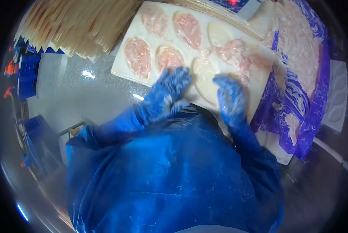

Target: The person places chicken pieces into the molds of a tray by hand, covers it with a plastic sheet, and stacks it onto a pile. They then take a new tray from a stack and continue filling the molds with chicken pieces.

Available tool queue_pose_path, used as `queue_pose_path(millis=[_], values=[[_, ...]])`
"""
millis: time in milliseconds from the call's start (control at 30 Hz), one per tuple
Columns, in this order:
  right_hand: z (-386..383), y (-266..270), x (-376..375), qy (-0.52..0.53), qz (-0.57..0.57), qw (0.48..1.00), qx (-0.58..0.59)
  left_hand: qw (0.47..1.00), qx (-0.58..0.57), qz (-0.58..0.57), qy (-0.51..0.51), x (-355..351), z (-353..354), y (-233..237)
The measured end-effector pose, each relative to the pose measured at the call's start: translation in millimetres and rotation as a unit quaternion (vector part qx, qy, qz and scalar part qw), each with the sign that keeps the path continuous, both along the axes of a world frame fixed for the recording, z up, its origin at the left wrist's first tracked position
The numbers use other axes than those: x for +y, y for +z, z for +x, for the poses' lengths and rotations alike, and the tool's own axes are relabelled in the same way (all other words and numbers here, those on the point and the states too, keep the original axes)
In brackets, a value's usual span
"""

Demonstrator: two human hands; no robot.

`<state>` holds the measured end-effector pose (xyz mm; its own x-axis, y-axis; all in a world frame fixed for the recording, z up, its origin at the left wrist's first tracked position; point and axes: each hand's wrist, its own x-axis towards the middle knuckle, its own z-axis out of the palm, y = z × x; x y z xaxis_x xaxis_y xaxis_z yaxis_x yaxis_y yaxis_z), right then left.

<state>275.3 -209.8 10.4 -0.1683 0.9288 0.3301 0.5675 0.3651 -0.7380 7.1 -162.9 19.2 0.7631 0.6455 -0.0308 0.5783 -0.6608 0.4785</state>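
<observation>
A white moulding board [119, 66] with oval hollows lies tilted in front of me. Raw pale-pink meat [138, 56], which looks like chicken, fills several of the hollows on its left side. My left hand [169, 93], in a wet blue glove, has its fingers stretched out at the lower edge of a filled oval of meat [170, 56]. Beside an oval hollow [204, 81] that shows its whitish bottom, my right hand [232, 101] is slightly curved with nothing visible in it. Loose meat pieces [232, 52] lie on the board just beyond the right hand.
A large heap of raw meat [298, 50] rests on purple-and-white plastic film [317, 105] at right. Behind the film's right edge lies another moulded white board [337, 93]. Thin stacked boards [77, 23] stand at upper left, and blue crates [28, 75] are at far left.
</observation>
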Motion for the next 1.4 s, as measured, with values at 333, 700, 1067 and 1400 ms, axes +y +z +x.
queue_pose_path(millis=[333, 700, 1067, 1400], values=[[76, -9, 135, -0.042, -0.013, 0.999, -0.018, 0.979, -0.156, 0.102, 0.077, 137, 151, -32], [94, -27, 149, 0.051, -0.165, 0.954, 0.247, 0.959, -0.187, -0.186, 0.108, 211, 110, -14], [52, -14, 121, -0.075, 0.097, 0.882, -0.454, 0.977, -0.128, 0.145, -0.094, 185, 94, -32], [42, -2, 204, 0.023, 0.096, 0.925, -0.366, 0.955, -0.256, -0.101, -0.107, 110, 109, -28]])
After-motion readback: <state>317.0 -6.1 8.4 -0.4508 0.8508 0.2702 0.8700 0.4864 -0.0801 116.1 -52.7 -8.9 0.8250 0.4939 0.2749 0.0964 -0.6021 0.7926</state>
